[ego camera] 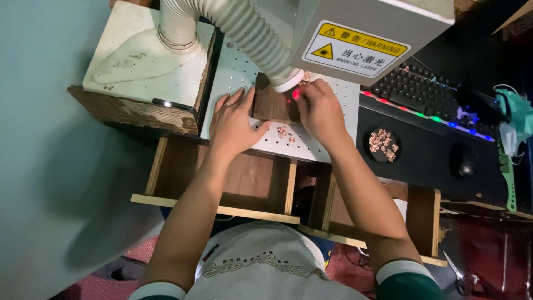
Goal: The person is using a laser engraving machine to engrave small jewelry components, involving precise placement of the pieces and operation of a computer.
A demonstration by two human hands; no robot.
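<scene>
— Where are the hands, and how much room do they have?

— Both are on the white perforated plate [333,119] under the grey machine head [366,28]. The left hand [233,122] lies flat, fingers spread and nearly straight, its fingertips against the left edge of a wooden block [272,105] — it grips nothing. The right hand [319,108] is curled at the block's right end, fingers narrowed together at a small red glowing spot; whether something tiny is pinched there I cannot tell.

— And the block itself?

— It sits on the plate between the two hands, directly beneath the mouth of the ribbed white hose [244,30]. The hose end nearly touches its top edge, so there is little free room above it.

— The edges around them?

— To the left a raised wooden box edge [136,111] borders the plate. In front, toward the person, the plate ends over an open wooden frame [244,178]. To the right a black surface begins, with a lit keyboard [422,94] and a mouse [465,161] well apart from the hands.

— Any containers?

— A round black dish [383,145] lies just right of the plate, holding small copper-coloured pieces. A few similar loose pieces [285,133] lie on the plate between the wrists.
</scene>
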